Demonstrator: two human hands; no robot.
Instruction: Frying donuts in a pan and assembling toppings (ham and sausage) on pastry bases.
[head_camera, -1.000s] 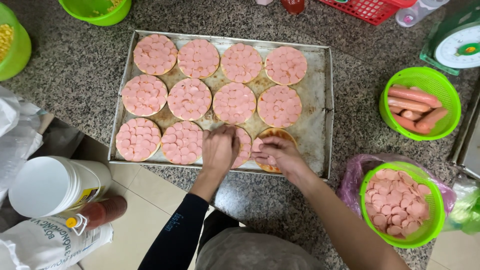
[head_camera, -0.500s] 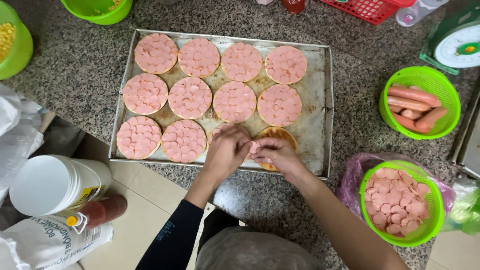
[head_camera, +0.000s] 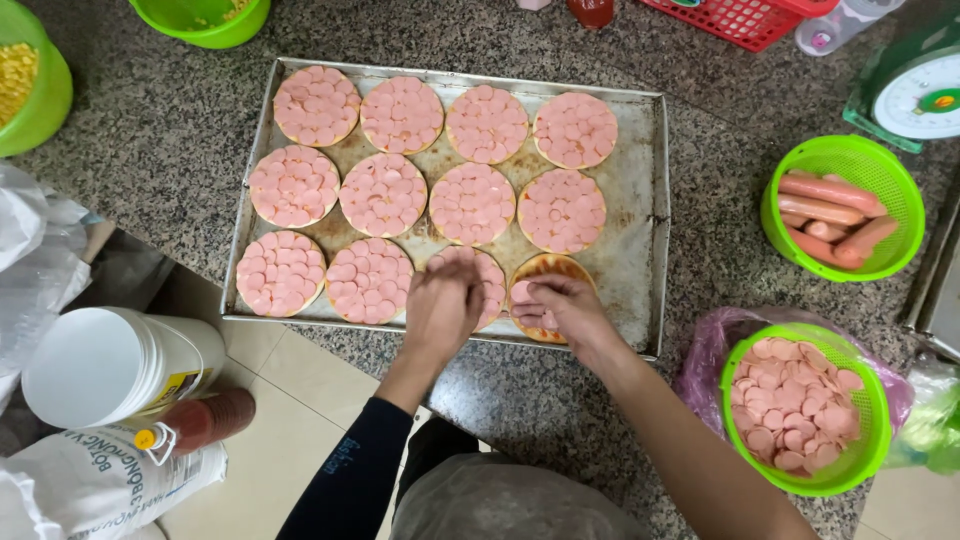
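Lower centre: left hand (head_camera: 443, 305) and right hand (head_camera: 562, 308), apparently pinching sausage slices (head_camera: 545, 322), top the last bare round (head_camera: 552, 270); ten rounds (head_camera: 383, 194) finished.

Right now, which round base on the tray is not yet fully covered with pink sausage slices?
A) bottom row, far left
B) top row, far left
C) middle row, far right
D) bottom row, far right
D: the bottom-right base on the metal tray shows bare sauced crust around its top, with the right hand on it; the other rounds are covered.
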